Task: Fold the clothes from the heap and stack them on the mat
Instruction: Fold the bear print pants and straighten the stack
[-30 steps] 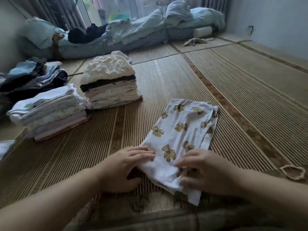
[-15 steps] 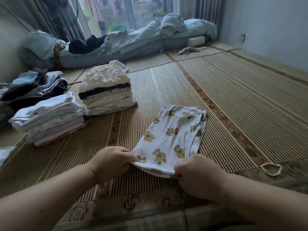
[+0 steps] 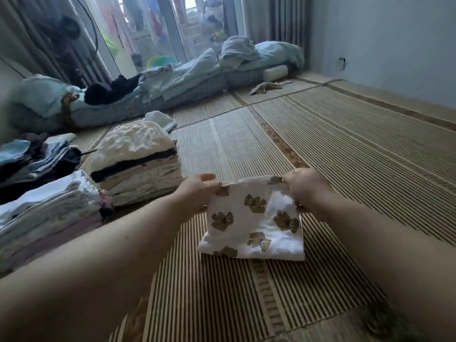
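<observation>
Both hands on the garment (image 3: 254, 218), the white one with bear prints, folded over on the mat (image 3: 320, 149). Left hand (image 3: 195, 191) pinches its far left corner, right hand (image 3: 304, 185) pinches the far right corner, and that far edge is lifted while the near edge lies on the mat. To the left sit two folded stacks: a cream stack (image 3: 138, 164) and a white stack (image 3: 47, 213) nearer the arm. An unfolded heap (image 3: 32, 156) lies behind them.
</observation>
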A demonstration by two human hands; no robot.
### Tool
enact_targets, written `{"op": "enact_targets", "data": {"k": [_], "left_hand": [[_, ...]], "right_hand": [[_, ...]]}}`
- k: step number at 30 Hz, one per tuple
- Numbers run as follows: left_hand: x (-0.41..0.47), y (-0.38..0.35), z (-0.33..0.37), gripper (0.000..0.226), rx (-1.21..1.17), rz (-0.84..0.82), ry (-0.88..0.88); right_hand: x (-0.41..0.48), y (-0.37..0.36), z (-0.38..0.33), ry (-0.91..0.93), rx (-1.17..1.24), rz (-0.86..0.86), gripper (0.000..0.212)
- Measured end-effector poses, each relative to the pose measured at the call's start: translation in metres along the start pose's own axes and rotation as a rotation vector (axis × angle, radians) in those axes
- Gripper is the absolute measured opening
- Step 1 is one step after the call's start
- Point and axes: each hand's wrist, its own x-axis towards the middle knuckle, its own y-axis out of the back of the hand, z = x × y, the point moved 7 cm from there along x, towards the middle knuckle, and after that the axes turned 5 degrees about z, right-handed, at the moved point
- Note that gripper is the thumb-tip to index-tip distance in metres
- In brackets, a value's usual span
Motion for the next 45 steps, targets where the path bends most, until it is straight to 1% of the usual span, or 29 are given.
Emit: {"op": "enact_targets", "data": {"k": [1, 2, 4, 6, 7, 9, 11, 13, 15, 16, 17, 18, 19, 20, 21, 22, 23, 24, 25, 27, 29, 31, 33, 35, 37, 39, 41, 43, 45], "left_hand": [[0.007, -0.004, -0.004, 0.036, 0.076, 0.018, 0.035], [0.013, -0.006, -0.008, 0.033, 0.151, 0.027, 0.076], [0.016, -0.007, -0.019, 0.031, 0.297, 0.04, 0.155], [0.017, -0.005, -0.03, 0.033, 0.433, 0.035, 0.203], [0.018, -0.006, -0.035, 0.034, 0.466, 0.029, 0.215], [0.017, -0.008, -0.042, 0.035, 0.442, 0.028, 0.218], [0.013, -0.014, -0.045, 0.029, 0.378, 0.018, 0.193], [0.009, -0.017, -0.041, 0.028, 0.274, 0.02, 0.115], [0.006, -0.017, -0.037, 0.031, 0.179, 0.061, 0.046], [0.005, -0.016, -0.037, 0.029, 0.128, 0.072, 0.033], [0.003, -0.015, -0.039, 0.032, 0.071, 0.074, 0.037], [0.001, -0.017, -0.041, 0.045, 0.021, 0.051, 0.047], [-0.001, -0.021, -0.043, 0.063, 0.001, 0.017, 0.027], [-0.003, -0.023, -0.042, 0.078, 0.02, -0.02, -0.024], [-0.006, -0.027, -0.041, 0.086, 0.055, -0.064, -0.091], [-0.009, -0.031, -0.038, 0.086, 0.079, -0.113, -0.157], [-0.01, -0.035, -0.037, 0.082, 0.085, -0.148, -0.192], [-0.012, -0.038, -0.036, 0.075, 0.081, -0.164, -0.199], [-0.013, -0.037, -0.035, 0.068, 0.089, -0.154, -0.196], [-0.014, -0.027, -0.038, 0.06, 0.147, -0.075, -0.195], [-0.021, -0.014, -0.039, 0.063, 0.105, -0.038, -0.216], [-0.031, 0.02, -0.036, 0.065, 0.056, 0.02, -0.276], [-0.042, 0.074, -0.035, 0.066, 0.036, 0.114, -0.358], [-0.053, 0.139, -0.037, 0.066, 0.048, 0.227, -0.425], [-0.068, 0.212, -0.045, 0.068, 0.11, 0.386, -0.457], [-0.078, 0.277, -0.054, 0.067, 0.118, 0.511, -0.448], [-0.083, 0.337, -0.065, 0.068, 0.085, 0.587, -0.434], [-0.082, 0.386, -0.076, 0.075, 0.046, 0.614, -0.403], [-0.074, 0.418, -0.085, 0.081, 0.039, 0.647, -0.371]], "right_hand": [[0.006, 0.0, 0.007, 0.02, -0.046, 0.021, 0.022], [0.008, 0.002, 0.012, 0.027, -0.076, 0.057, 0.021], [0.007, 0.002, 0.018, 0.035, -0.206, 0.075, 0.031], [0.006, -0.004, 0.025, -0.003, -0.326, 0.023, 0.043], [0.003, -0.007, 0.028, -0.033, -0.355, -0.018, 0.045], [0.0, -0.019, 0.03, -0.061, -0.374, -0.084, 0.039], [-0.002, -0.027, 0.029, -0.05, -0.366, -0.103, 0.031], [-0.002, -0.027, 0.021, 0.001, -0.311, -0.048, 0.026], [-0.003, -0.023, 0.017, 0.027, -0.135, 0.011, 0.022], [-0.004, -0.022, 0.018, 0.024, -0.027, 0.033, 0.026], [-0.006, -0.021, 0.02, 0.039, 0.044, 0.043, 0.036], [-0.009, -0.021, 0.02, 0.076, 0.064, 0.036, 0.051], [-0.012, -0.022, 0.021, 0.131, 0.044, 0.017, 0.064], [-0.015, -0.023, 0.02, 0.18, 0.016, -0.003, 0.07], [-0.016, -0.024, 0.02, 0.208, 0.012, -0.02, 0.069], [-0.018, -0.024, 0.018, 0.221, 0.012, -0.04, 0.062], [-0.018, -0.023, 0.016, 0.227, -0.01, -0.055, 0.054], [-0.019, -0.023, 0.014, 0.224, -0.056, -0.067, 0.046], [-0.02, -0.023, 0.009, 0.229, -0.118, -0.068, 0.042], [-0.023, -0.025, -0.005, 0.243, -0.225, -0.061, 0.05], [-0.029, -0.025, -0.022, 0.276, -0.244, -0.052, 0.059], [-0.033, -0.031, -0.055, 0.357, -0.192, -0.051, 0.064], [-0.035, -0.048, -0.099, 0.433, -0.107, -0.055, 0.066], [-0.035, -0.075, -0.149, 0.533, -0.034, -0.073, 0.06], [-0.038, -0.116, -0.205, 0.653, -0.062, -0.09, 0.053], [-0.042, -0.161, -0.258, 0.763, -0.063, -0.111, 0.05], [-0.043, -0.207, -0.308, 0.833, -0.075, -0.109, 0.051], [-0.046, -0.248, -0.348, 0.853, -0.078, -0.135, 0.054], [-0.039, -0.282, -0.374, 0.836, -0.104, -0.158, 0.055]]}}
